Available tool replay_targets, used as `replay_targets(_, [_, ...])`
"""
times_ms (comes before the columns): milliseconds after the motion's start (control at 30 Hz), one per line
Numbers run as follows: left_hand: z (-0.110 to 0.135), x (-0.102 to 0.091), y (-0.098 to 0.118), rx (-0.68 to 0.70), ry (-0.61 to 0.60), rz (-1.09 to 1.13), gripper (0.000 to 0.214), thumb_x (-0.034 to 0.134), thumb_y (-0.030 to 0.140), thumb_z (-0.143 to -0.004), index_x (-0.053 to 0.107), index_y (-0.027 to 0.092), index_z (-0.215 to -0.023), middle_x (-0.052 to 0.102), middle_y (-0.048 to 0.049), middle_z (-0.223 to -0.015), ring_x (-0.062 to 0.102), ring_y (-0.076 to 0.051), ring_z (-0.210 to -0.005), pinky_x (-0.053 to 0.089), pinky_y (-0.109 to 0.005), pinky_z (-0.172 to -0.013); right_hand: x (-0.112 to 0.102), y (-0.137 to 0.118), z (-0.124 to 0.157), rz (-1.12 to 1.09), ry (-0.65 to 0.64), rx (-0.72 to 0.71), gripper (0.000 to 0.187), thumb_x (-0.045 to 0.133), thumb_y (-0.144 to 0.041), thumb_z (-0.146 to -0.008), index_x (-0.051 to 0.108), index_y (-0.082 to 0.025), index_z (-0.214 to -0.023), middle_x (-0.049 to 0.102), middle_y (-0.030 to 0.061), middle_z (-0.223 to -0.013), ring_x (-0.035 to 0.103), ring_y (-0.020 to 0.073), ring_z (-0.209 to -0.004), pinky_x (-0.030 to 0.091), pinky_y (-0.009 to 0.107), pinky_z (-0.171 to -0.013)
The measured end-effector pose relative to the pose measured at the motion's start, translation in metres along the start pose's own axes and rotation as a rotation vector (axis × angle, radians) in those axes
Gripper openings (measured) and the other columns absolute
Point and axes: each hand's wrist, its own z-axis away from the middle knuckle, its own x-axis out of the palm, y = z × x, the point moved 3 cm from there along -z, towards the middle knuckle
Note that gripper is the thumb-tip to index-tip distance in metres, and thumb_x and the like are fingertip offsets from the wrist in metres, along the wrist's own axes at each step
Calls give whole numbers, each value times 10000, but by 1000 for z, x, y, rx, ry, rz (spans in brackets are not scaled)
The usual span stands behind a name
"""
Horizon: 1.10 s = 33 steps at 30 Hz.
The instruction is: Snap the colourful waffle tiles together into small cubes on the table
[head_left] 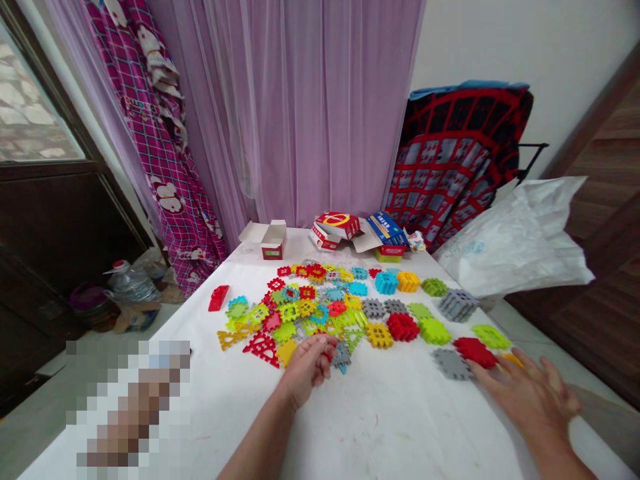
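My left hand (310,363) is at the near edge of a mixed pile of interlocking plastic building pieces, its fingers curled together. A bit of red shows by the fingertips, but I cannot make out whether it is held. Beside those fingers lies a grey notched square piece (342,355). My right hand (535,393) is at the table's right side, fingers apart, reaching over a yellow piece (513,360) that it partly hides. Left of its thumb lie a red stack of square pieces (475,351) and a grey square piece (453,365). A lime green piece (491,336) lies just beyond.
Sorted stacks stand right of the pile: red (403,327), yellow (379,335), blue (387,283), grey-purple (459,305). Cardboard boxes (336,227) line the back of the white table (380,427). A white plastic bag (520,240) bulges at right. A blurred patch covers the lower left.
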Motion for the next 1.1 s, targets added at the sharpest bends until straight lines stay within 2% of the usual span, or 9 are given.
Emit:
replay_targets(100, [0,0,1,6,-8,-9,511,676,597,-661,682,159,-924,608,18,-706,421,-11,-363,143,-172,-320,-14,-10,5,59,24,8,489,422,-586,-766,686,-246,-998,516,137,-1330,291,352,-1343,306,542,-975])
replay_targets(233, [-1,0,2,7,-6,-7,510,691,593,-652,687,164,-927,601,21,-713,421,-8,-364,147,-166,-316,-21,-17,8,77,-13,-27,467,459,-550,-777,685,-222,-1022,499,144,-1357,281,374,-1338,288,542,-973])
replay_targets(433, [-1,0,1,-2,-11,-22,497,681,583,-665,685,166,-935,607,14,-731,430,-12,-379,163,-162,-317,-19,-13,7,139,-34,-22,521,438,-585,-792,684,-196,-1037,518,139,-1349,274,346,-1342,298,531,-973])
replay_targets(700, [-2,-1,1,10,-13,-18,466,671,567,-689,681,165,-925,601,17,-718,414,-10,-380,155,-158,-314,-16,-13,7,133,60,-47,412,509,-526,-787,699,-214,-977,565,121,-1289,338,342,-1302,329,539,-949])
replay_targets(900, [-1,-1,1,13,-17,-12,461,668,566,-691,679,166,-921,602,15,-721,411,-10,-384,155,-153,-316,-13,-10,8,121,72,-48,375,543,-503,-779,699,-239,-994,563,97,-1289,337,344,-1289,326,546,-947])
replay_targets(1100, [0,0,4,14,-16,-21,457,669,565,-691,678,168,-917,598,20,-720,406,-7,-382,149,-152,-318,-12,-8,8,100,61,-49,380,585,-477,-760,701,-209,-1002,554,116,-1290,326,356,-1290,318,552,-962])
